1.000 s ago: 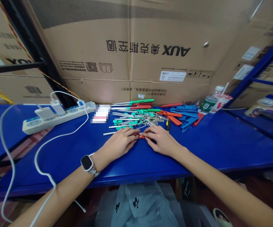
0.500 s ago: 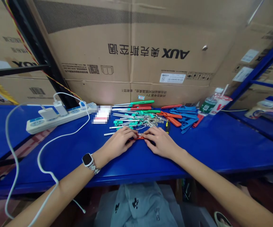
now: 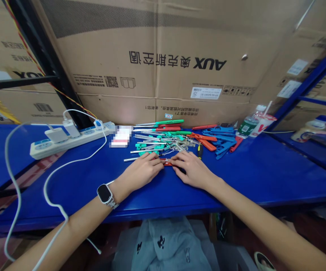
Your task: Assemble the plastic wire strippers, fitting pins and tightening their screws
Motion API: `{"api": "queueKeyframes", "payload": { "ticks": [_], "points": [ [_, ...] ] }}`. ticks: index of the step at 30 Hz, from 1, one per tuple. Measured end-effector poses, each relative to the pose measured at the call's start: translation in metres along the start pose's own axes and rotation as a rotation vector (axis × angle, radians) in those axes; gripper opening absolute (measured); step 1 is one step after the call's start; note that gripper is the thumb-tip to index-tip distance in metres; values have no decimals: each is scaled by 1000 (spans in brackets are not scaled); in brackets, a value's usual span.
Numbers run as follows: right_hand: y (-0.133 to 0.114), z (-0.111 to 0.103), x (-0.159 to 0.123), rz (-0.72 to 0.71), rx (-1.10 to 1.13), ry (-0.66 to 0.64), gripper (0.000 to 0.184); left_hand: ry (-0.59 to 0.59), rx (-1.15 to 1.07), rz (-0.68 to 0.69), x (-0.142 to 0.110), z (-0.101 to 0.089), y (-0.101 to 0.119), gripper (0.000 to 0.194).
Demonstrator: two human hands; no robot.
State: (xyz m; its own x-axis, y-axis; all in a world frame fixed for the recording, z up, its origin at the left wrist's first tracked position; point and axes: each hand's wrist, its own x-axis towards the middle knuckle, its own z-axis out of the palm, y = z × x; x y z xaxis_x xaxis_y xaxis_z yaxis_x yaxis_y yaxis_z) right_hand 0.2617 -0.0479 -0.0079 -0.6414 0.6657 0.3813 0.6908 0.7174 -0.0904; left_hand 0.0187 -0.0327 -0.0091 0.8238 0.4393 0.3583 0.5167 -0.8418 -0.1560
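Observation:
An orange-red plastic lighter handle shell (image 3: 167,163) lies on the blue tabletop, mostly covered by my fingers. My left hand (image 3: 144,167), with a watch on its wrist, grips the shell's left end, fingers bent together. At the other end, the fingertips of my right hand (image 3: 190,168) pinch the shell and a small pale part on it that is too small to make out. Just beyond both hands spreads a pile of green lighter parts with metal tubes (image 3: 154,146). A black-and-yellow screwdriver (image 3: 199,151) rests beside my right hand.
Blue handle shells (image 3: 222,137) and orange ones (image 3: 206,141) lie back right, near a green-labelled bottle (image 3: 247,126) and a cup with a straw (image 3: 263,124). A white power strip (image 3: 58,145) trails cables at left. A large cardboard box (image 3: 176,34) stands behind.
Both hands stay at the shell. My left fingers have shifted slightly, with the thumb now tucked closer beneath them. The view has moved a little; the pile looks unchanged.

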Motion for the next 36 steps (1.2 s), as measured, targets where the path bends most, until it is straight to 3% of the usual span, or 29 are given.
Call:
{"api": "queueKeyframes", "payload": {
  "ticks": [8,13,22,27,30,32,36],
  "points": [
    [-12,-2,-8,1,-170,-101,40,1,73,-2,2,0,5,20],
    [-18,3,-12,18,-202,-151,45,11,39,-14,5,5,7,31],
    [-3,1,-4,108,24,34,49,-16,-47,-91,7,8,7,36],
    [-11,12,16,0,-2,-80,50,83,-295,-127,1,-2,-6,22],
    [-13,17,18,-2,9,-126,53,176,-346,-197,-12,-17,-21,32],
    [-12,18,17,-6,16,-144,56,132,-358,-273,-25,-25,-29,37],
    [-9,17,14,-10,21,-175,61,-49,-373,-337,-46,-27,-38,24]
  ]
}}
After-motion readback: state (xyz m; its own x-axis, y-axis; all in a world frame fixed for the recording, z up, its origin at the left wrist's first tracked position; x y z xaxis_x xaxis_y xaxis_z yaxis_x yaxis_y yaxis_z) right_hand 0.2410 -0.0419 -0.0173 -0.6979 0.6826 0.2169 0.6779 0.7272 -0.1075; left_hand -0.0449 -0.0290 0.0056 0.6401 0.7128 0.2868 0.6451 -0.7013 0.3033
